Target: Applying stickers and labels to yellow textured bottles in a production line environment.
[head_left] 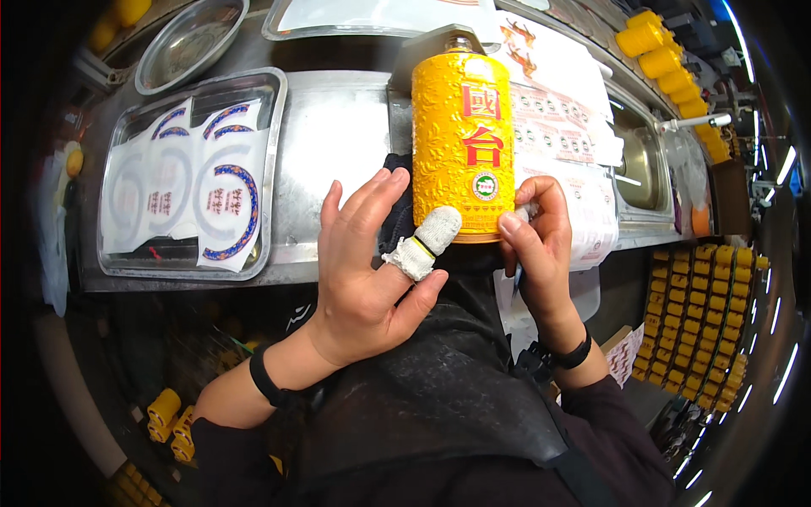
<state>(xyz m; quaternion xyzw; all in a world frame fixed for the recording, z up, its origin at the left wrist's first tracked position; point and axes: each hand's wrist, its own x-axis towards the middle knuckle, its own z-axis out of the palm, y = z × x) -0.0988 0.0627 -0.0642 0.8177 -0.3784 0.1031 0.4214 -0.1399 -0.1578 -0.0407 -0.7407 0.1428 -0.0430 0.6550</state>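
A yellow embossed bottle (460, 144) with red characters and a small round green-and-white emblem lies in front of me, its neck pointing away. My left hand (359, 262) is open, fingers spread. A white cloth finger cover with a yellow-black band (427, 241) is on its index finger, whose tip touches the bottle's lower left front. My right hand (541, 245) is closed at the bottle's lower right edge, thumb against its corner and index finger curled at its side. A bit of white material shows between those fingers. A thin dark-blue item below the thumb is mostly hidden.
Left on the metal bench, a tray (274, 169) holds white sheets with blue patterned labels; a metal bowl (190, 46) sits behind it. Printed label sheets (557, 127) lie right of the bottle, beside a sink (642, 160). Several yellow bottles (697, 325) stand at lower right.
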